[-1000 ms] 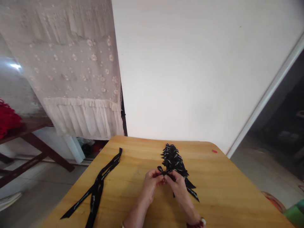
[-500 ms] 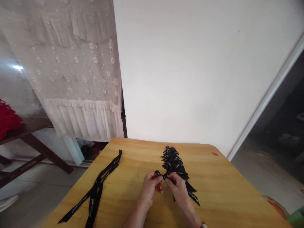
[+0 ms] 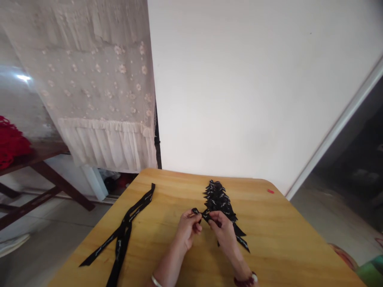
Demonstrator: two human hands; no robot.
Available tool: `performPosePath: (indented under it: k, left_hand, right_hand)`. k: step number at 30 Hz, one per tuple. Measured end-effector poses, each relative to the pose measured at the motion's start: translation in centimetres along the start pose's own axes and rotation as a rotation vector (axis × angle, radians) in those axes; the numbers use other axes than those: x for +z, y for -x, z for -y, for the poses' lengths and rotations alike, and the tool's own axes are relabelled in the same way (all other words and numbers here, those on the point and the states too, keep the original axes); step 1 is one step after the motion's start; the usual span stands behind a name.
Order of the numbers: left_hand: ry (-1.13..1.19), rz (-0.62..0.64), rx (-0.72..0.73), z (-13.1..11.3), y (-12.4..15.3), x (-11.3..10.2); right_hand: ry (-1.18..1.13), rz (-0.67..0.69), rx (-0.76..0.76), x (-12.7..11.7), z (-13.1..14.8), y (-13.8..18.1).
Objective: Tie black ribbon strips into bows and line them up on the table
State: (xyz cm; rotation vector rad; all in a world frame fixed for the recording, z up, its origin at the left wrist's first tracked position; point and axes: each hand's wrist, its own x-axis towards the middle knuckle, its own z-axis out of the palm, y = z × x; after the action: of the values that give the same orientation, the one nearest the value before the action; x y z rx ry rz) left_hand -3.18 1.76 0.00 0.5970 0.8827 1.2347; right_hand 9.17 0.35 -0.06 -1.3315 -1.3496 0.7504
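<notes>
Black printed ribbon piece (image 3: 203,214), thin, glossy: pinched between left hand (image 3: 188,228) and right hand (image 3: 223,229), mid-counter. Behind: jagged ribbon pile (image 3: 218,198). Left edge: long flat strips (image 3: 125,227). Counter (image 3: 284,239): yellow grained wood.

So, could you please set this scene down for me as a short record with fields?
surface: wooden table
left hand: left hand pinches one end of the black ribbon piece
right hand: right hand pinches the same piece at its other end
behind hands: pile of black ribbon bows on the table
table left: long black ribbon strips, lying flat
table far right: small red item
background: lace curtain, white wall
</notes>
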Motion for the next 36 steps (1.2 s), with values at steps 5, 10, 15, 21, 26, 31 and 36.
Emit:
performPosePath:
  k: [5, 10, 15, 21, 26, 31, 36]
  left_hand:
    - [0.101, -0.040, -0.124, -0.4, 0.2, 0.2]
    - [0.122, -0.008, -0.122, -0.3, 0.2, 0.1]
    - [0.085, -0.031, -0.127, -0.3, 0.3, 0.2]
    - [0.011, 0.059, -0.168, -0.3, 0.5, 0.2]
    - [-0.033, 0.137, -0.180, 0.1, 0.4, 0.1]
    - [-0.056, 0.144, -0.168, 0.3, 0.4, 0.2]
    - [-0.114, 0.103, -0.185, 0.1, 0.6, 0.5]
  right_hand:
    - [0.050, 0.002, -0.051, 0.2, 0.2, 0.3]
    - [0.012, 0.054, -0.068, 0.0, -0.5, 0.2]
    - [-0.041, 0.009, -0.085, -1.2, -0.4, -0.4]
    - [-0.010, 0.089, -0.121, -1.5, 0.5, -0.4]
    - [0.133, 0.053, -0.133, -1.3, 0.6, -0.2]
    - [0.226, 0.021, -0.151, -1.2, 0.8, -0.2]
    - [0.243, 0.072, -0.047, -1.3, 0.5, -0.2]
